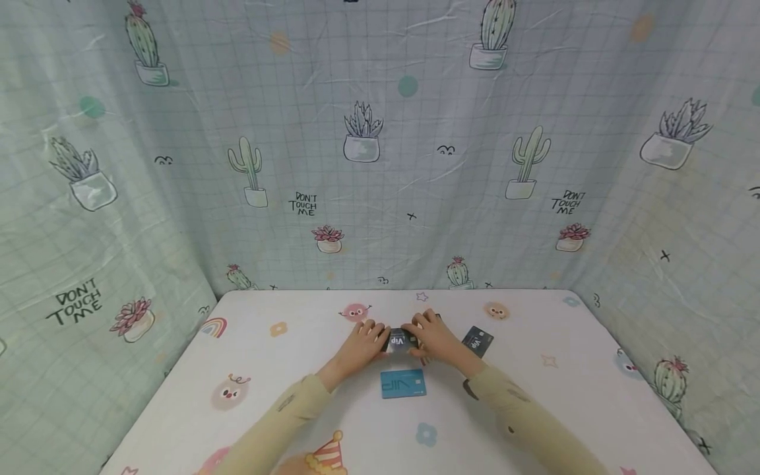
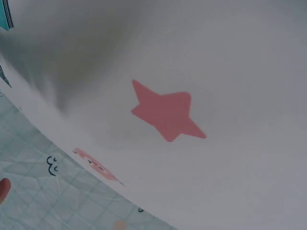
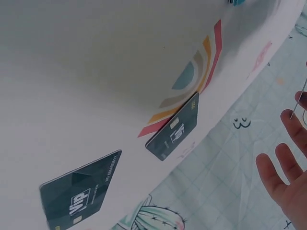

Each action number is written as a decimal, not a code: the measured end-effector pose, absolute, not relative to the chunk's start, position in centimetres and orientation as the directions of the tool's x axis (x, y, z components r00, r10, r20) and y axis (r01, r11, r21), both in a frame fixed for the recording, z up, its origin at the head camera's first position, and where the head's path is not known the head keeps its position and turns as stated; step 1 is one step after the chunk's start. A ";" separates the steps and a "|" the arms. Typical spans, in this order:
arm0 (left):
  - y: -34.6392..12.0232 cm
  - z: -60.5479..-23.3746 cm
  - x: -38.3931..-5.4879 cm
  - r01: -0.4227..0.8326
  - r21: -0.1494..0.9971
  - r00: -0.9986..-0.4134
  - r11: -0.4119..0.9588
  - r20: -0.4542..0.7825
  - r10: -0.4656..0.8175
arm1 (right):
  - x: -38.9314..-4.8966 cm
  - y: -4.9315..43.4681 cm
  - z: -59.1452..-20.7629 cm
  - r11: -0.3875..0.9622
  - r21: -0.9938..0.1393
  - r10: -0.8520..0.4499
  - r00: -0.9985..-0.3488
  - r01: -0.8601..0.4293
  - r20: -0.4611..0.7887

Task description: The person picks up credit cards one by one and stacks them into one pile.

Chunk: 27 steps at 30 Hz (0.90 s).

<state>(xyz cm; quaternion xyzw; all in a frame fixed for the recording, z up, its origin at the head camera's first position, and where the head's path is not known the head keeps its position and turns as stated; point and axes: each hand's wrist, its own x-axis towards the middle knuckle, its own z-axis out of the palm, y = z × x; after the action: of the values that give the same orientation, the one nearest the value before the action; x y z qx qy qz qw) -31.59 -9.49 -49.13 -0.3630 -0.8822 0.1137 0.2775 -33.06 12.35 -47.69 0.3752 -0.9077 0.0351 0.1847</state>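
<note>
Between my two hands, near the middle of the table in the head view, is a black VIP card. My left hand pinches its left side, and my right hand pinches its right side. Just below them a blue VIP card lies flat. Fingers of my right hand show at the right edge of the right wrist view, with a thin card edge by the fingertips. In the left wrist view only a bit of a fingertip shows, at the left edge.
Right of the right hand lies another black VIP card. The right wrist view shows two black cards on the table, a nearer card and a farther card. A patterned cloth hangs behind the white table.
</note>
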 end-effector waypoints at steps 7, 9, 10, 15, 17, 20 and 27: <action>-9.2 -48.9 -30.2 0.585 -0.421 -0.580 0.693 0.379 0.721 | -31.7 13.1 -48.1 0.734 0.030 -0.645 -0.683 -0.679 0.343; -9.2 -49.0 -29.9 0.593 -0.418 -0.573 0.688 0.382 0.726 | -31.3 13.2 -48.1 0.725 0.035 -0.654 -0.671 -0.688 0.351; -9.2 -49.0 -29.7 0.598 -0.416 -0.568 0.685 0.384 0.728 | -31.1 13.3 -48.1 0.718 0.031 -0.658 -0.663 -0.695 0.357; -9.2 -48.9 -28.8 0.601 -0.416 -0.575 0.682 0.367 0.731 | -30.1 13.6 -48.0 0.702 0.020 -0.666 -0.647 -0.712 0.371; -9.3 -48.8 -28.4 0.598 -0.419 -0.594 0.683 0.341 0.729 | -29.8 13.7 -48.0 0.703 0.025 -0.666 -0.647 -0.710 0.371; -9.3 -48.7 -27.7 0.606 -0.408 -0.609 0.683 0.314 0.728 | -29.4 13.8 -48.2 0.705 0.019 -0.664 -0.650 -0.709 0.369; -9.4 -48.7 -26.7 0.629 -0.374 -0.608 0.681 0.310 0.731 | -28.6 13.8 -48.0 0.701 0.020 -0.671 -0.649 -0.713 0.357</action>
<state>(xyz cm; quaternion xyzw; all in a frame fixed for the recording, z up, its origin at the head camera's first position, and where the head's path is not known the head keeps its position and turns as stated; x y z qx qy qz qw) -26.65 -9.41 -48.69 -0.3825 -0.8892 0.1143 0.2233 -28.59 13.85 -48.02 0.3821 -0.9060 0.0614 0.1713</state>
